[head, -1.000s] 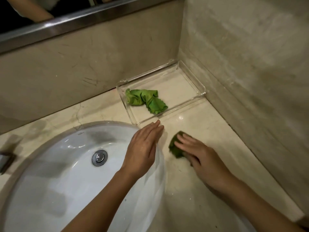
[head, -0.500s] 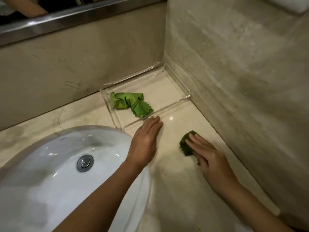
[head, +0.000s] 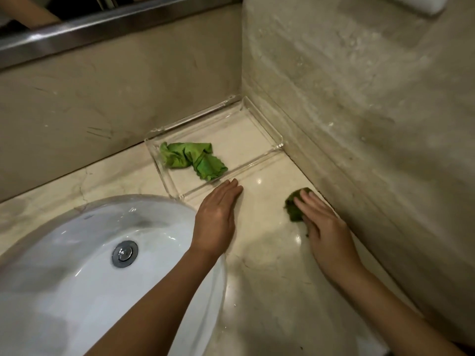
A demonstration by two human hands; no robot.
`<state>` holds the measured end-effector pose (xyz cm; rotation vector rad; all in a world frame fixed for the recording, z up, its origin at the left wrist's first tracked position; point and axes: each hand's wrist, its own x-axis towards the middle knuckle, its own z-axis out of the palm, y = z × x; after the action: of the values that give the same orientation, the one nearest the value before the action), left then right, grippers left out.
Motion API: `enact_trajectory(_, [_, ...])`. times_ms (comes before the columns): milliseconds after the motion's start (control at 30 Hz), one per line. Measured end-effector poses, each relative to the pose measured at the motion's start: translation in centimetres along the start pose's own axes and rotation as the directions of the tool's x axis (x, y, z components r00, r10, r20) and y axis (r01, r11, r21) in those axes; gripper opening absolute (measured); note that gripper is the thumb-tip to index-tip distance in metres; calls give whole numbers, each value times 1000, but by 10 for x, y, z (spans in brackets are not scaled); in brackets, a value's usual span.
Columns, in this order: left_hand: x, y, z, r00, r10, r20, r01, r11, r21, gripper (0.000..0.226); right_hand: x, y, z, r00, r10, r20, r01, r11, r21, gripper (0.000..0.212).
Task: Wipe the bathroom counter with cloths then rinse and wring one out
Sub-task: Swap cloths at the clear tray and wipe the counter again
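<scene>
The dark green cloth (head: 294, 206) has slid across the tabletop (head: 270, 265) in the last second. It was out in the middle of the strip between the sink (head: 77, 278) and the side wall (head: 359, 111), and now it lies just beside the foot of that wall. The right hand (head: 326, 227) lies on top of it with fingers straight and spread, pressing it flat rather than gripping it. The left hand (head: 217, 217) has come off the sink rim and lies palm down on the tabletop, fingers straight and together, holding nothing. Its tips are right at the near wall of the clear tray (head: 267, 127).

To me that reads as a wiping stroke that has reached the right edge, with wiping still under way and the rinse and wring not yet begun.

The second, lighter green cloth (head: 192, 160) sits crumpled in the left part of the tray, untouched, and the tray is tucked into the back right corner.

The cloth has no room left on its right. The tray closes off the back and the sink rim bounds the left, so the open run looks to be toward the front edge, along the wall.
</scene>
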<state>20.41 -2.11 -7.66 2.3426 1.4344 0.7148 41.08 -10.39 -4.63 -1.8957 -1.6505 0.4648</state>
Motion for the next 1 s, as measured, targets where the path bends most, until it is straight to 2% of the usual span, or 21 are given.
enact_trajectory(67, [0,0,2,1000,-2,0,2,1000,-1,39,31,-13,19,1000,-17,1,17,997,-69,48])
enact_trajectory(167, [0,-2,1,1000,20,14,-20,1000,8,39,70,-21,37,989,-120,88,129,986,-107,56])
enact_trajectory(233, [0,-4,1,999,37,18,-37,999,7,40,75,-17,37,989,-110,97,121,986,-113,58])
enact_trajectory(367, [0,-4,-1,999,48,27,-48,999,4,42,42,-3,20,998,-66,4,66,990,-122,56])
enact_trajectory(533, [-1,-3,1,999,41,11,-41,999,-4,43,-29,9,-11,999,42,-25,-45,994,-95,63])
enact_trajectory(667, [1,-2,2,1000,31,5,-31,999,-11,38,-18,4,-3,995,65,-70,-73,992,-108,55])
enact_trajectory(767, [1,-3,2,999,38,6,-38,999,-8,37,-10,-25,24,999,-36,-10,35,997,-62,52])
enact_trajectory(867, [-1,-5,0,998,54,23,-54,999,0,38,-57,-37,30,977,-142,160,148,989,-28,55])
enact_trajectory(933, [-1,-5,-2,997,74,28,-75,997,2,39,-84,-25,8,974,-150,168,153,988,-5,62])
enact_trajectory(1000, [0,-4,-3,997,74,20,-74,997,0,38,-78,-8,-10,993,-63,102,62,998,10,65])
